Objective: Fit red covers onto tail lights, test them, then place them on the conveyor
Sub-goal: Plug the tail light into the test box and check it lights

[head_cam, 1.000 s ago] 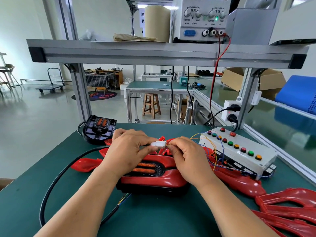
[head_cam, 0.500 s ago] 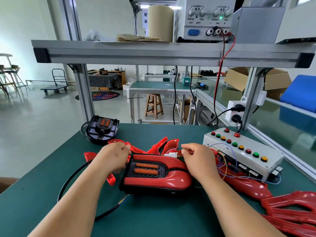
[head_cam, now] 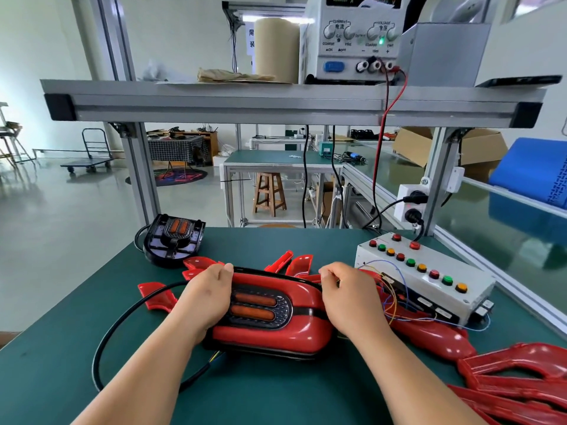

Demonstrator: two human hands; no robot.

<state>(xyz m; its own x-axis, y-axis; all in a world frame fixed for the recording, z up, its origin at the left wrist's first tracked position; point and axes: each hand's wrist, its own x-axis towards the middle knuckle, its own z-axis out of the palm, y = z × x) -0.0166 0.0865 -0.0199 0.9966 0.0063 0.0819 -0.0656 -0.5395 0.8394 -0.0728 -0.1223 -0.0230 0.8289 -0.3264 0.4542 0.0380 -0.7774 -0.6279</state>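
A tail light [head_cam: 270,320] wearing its red cover lies on the green table [head_cam: 276,394] in front of me, its two orange lamp strips facing up. My left hand [head_cam: 208,297] grips its left end, thumb over the top edge. My right hand [head_cam: 346,297] holds its right end, fingers curled at the back edge near the thin coloured wires. A black cable [head_cam: 122,320] loops out from the left side. A second tail light [head_cam: 173,240], black and bare of a cover, sits at the far left.
A white test box [head_cam: 426,274] with coloured push buttons stands to the right, wires trailing to the light. Loose red covers [head_cam: 515,381] lie at the right and behind the light [head_cam: 294,263]. A power supply [head_cam: 356,38] sits on the overhead shelf.
Both hands left the white connector they were joining above the light. They dropped onto the two ends of the covered tail light and now hold it.
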